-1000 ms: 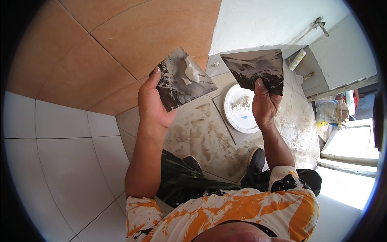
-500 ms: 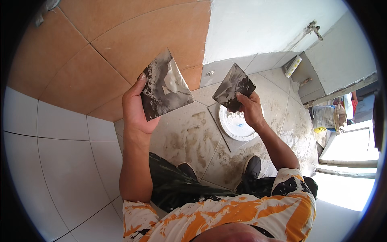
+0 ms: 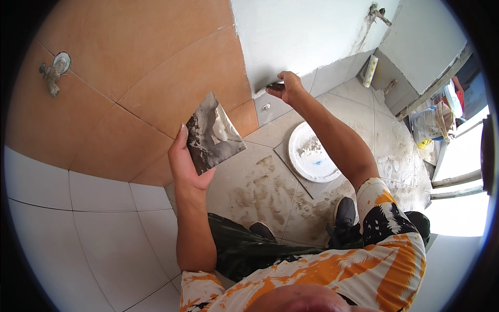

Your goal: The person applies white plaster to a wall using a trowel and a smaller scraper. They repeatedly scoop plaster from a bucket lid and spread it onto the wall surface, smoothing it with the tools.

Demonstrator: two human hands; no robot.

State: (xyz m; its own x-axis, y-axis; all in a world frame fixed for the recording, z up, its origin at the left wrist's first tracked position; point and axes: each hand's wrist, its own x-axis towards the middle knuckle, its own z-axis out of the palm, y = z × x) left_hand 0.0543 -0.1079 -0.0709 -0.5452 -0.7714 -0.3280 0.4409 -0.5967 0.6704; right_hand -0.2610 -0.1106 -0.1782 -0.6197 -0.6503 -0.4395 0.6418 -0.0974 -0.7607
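Note:
My left hand [image 3: 188,162] holds a flat, square putty scraper [image 3: 205,148] by its left and lower side. Grey-white paste is smeared over its face, with a thicker pale lump toward the right. My right hand [image 3: 288,88] is stretched forward to the wall and grips a second scraper [image 3: 274,86], seen almost edge-on. Its edge is at the bottom of the white-coated wall [image 3: 291,39], near the seam with the orange tiles. Whether it presses on the wall I cannot tell. On the floor below stands a round white bucket [image 3: 292,162] with white paste inside.
A thin dark rod [image 3: 299,179] lies beside the bucket on the smeared floor tiles [image 3: 260,182]. Taps stick out of the orange tiles [image 3: 54,75] and the white wall [image 3: 383,15]. A yellow-and-white roll [image 3: 370,72] stands in the corner. Bags and a bucket [image 3: 426,125] sit by the doorway.
My right hand has moved forward and left with its scraper, from above the bucket to the wall, and the scraper has turned edge-on. My left hand still holds its loaded scraper. The view has shifted.

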